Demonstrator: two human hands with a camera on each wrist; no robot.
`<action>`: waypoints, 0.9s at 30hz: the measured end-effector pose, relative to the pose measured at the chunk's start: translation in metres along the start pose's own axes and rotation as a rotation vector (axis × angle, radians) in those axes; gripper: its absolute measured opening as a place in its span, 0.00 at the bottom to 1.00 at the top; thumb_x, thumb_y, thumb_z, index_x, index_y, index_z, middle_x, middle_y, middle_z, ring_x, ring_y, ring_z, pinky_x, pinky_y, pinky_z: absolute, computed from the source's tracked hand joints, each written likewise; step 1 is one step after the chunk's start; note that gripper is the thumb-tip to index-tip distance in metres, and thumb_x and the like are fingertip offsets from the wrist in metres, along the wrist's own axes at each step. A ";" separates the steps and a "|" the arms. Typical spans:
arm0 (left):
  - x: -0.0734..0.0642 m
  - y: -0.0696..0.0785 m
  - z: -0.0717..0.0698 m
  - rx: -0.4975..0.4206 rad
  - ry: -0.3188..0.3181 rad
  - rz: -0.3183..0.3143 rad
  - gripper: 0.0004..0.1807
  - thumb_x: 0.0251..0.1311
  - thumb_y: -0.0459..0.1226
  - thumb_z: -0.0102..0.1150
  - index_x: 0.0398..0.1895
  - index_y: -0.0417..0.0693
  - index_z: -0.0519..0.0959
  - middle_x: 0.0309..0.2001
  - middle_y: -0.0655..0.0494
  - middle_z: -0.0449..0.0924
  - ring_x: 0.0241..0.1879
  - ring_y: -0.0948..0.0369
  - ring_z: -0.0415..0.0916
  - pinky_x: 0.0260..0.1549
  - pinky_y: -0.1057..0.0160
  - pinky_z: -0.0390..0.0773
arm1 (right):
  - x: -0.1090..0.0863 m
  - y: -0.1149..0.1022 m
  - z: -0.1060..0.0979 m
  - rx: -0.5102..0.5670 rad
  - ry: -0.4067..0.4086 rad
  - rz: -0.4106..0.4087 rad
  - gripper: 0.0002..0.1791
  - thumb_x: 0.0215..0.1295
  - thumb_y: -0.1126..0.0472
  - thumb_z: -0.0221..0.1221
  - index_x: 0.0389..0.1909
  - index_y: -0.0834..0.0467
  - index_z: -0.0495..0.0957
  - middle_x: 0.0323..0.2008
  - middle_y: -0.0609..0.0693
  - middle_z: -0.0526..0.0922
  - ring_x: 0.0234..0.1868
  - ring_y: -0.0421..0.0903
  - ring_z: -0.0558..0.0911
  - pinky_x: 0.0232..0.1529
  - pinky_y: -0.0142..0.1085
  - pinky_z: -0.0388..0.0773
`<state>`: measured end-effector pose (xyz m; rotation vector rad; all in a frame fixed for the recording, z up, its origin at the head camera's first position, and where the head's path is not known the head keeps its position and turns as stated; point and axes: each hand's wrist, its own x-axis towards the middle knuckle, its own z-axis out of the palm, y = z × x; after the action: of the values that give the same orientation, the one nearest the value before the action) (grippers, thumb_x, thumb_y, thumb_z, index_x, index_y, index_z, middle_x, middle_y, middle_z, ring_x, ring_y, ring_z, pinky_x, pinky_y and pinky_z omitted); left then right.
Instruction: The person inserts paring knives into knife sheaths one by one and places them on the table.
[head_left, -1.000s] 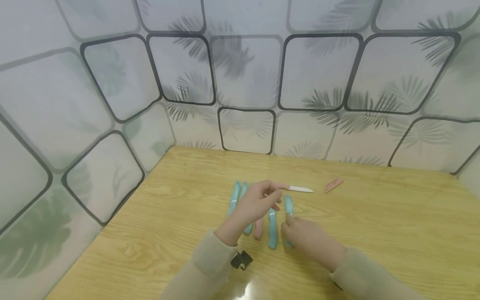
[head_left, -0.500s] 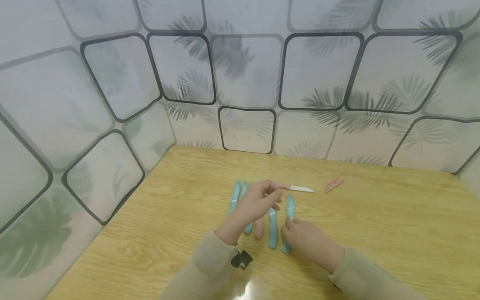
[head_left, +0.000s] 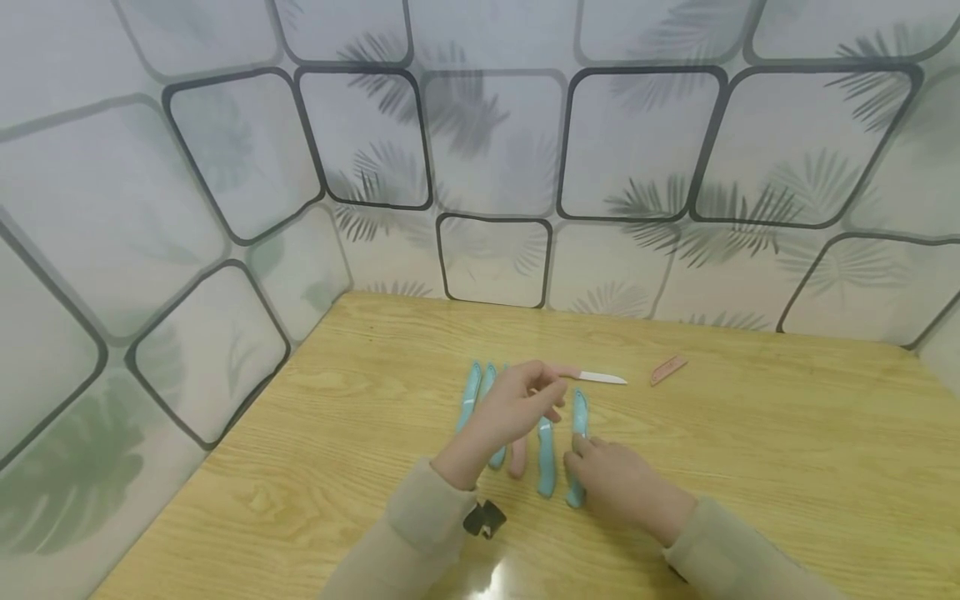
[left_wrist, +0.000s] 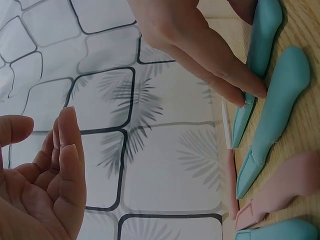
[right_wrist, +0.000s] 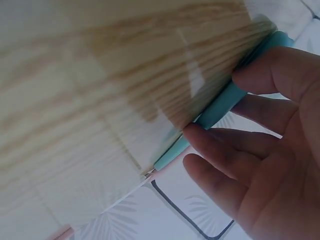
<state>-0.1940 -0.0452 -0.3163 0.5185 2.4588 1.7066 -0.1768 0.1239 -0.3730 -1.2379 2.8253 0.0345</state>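
Note:
A row of knives in sheaths lies on the wooden table, teal ones and a pink knife [head_left: 517, 460]. At its right end my right hand [head_left: 621, 482] pinches a teal sheathed knife [head_left: 581, 410] between thumb and fingers; the right wrist view shows the thumb on the handle [right_wrist: 222, 106]. Left of that lies another teal knife [head_left: 547, 468]. My left hand [head_left: 512, 407] hovers over the row, fingers loosely bent, holding nothing, and hides the middle of several knives. Two more teal knives lie at the left, one of them the outermost teal knife [head_left: 469, 396].
Behind the row lies a pink-handled knife with a bare white blade [head_left: 602, 378], its handle partly behind my left hand. A loose pink sheath [head_left: 667, 369] rests farther right. Patterned wall covering [head_left: 495, 258] rises at the table's back and left edges.
The teal knife under my right hand has turned slightly, its handle end moving a little toward me, then settling. My left hand has stayed nearly still.

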 end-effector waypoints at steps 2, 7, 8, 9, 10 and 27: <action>0.000 0.000 0.000 0.000 -0.001 -0.003 0.11 0.62 0.40 0.47 0.32 0.39 0.73 0.33 0.53 0.77 0.27 0.60 0.77 0.32 0.60 0.77 | -0.001 0.002 -0.002 0.010 0.016 -0.023 0.17 0.49 0.64 0.63 0.40 0.66 0.74 0.47 0.65 0.72 0.40 0.56 0.77 0.38 0.40 0.76; 0.001 0.000 -0.001 0.002 -0.003 0.002 0.11 0.62 0.40 0.47 0.32 0.40 0.73 0.32 0.53 0.77 0.26 0.61 0.77 0.32 0.60 0.77 | -0.006 0.012 -0.010 0.059 0.098 -0.050 0.19 0.46 0.67 0.64 0.42 0.65 0.74 0.45 0.66 0.73 0.35 0.54 0.78 0.34 0.40 0.77; 0.001 0.000 -0.001 0.005 -0.002 0.002 0.11 0.62 0.40 0.47 0.33 0.40 0.73 0.32 0.53 0.77 0.26 0.61 0.77 0.32 0.61 0.76 | -0.006 0.016 -0.011 0.064 0.118 -0.046 0.20 0.46 0.67 0.64 0.43 0.65 0.74 0.45 0.66 0.74 0.32 0.51 0.78 0.33 0.39 0.78; 0.001 0.000 -0.002 0.006 -0.001 -0.002 0.11 0.62 0.40 0.47 0.34 0.41 0.73 0.31 0.54 0.76 0.26 0.61 0.77 0.32 0.62 0.76 | -0.007 0.020 -0.013 0.072 0.131 -0.033 0.20 0.45 0.68 0.63 0.44 0.65 0.74 0.45 0.65 0.74 0.32 0.51 0.78 0.33 0.39 0.77; 0.002 0.000 -0.002 0.008 0.002 -0.006 0.11 0.62 0.40 0.47 0.34 0.41 0.74 0.31 0.55 0.76 0.26 0.62 0.77 0.32 0.62 0.76 | -0.007 0.024 -0.015 0.076 0.140 -0.019 0.21 0.45 0.69 0.63 0.45 0.65 0.74 0.44 0.64 0.75 0.32 0.51 0.78 0.34 0.40 0.77; 0.001 -0.001 -0.005 -0.037 0.031 -0.015 0.09 0.61 0.39 0.49 0.35 0.43 0.74 0.33 0.55 0.76 0.26 0.62 0.76 0.32 0.63 0.75 | -0.006 0.140 -0.015 -0.094 0.205 0.127 0.06 0.43 0.75 0.58 0.25 0.64 0.74 0.25 0.56 0.75 0.26 0.53 0.76 0.27 0.42 0.75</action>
<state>-0.1968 -0.0499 -0.3151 0.4719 2.4404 1.7632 -0.2762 0.2219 -0.3581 -1.1383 3.1095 0.0500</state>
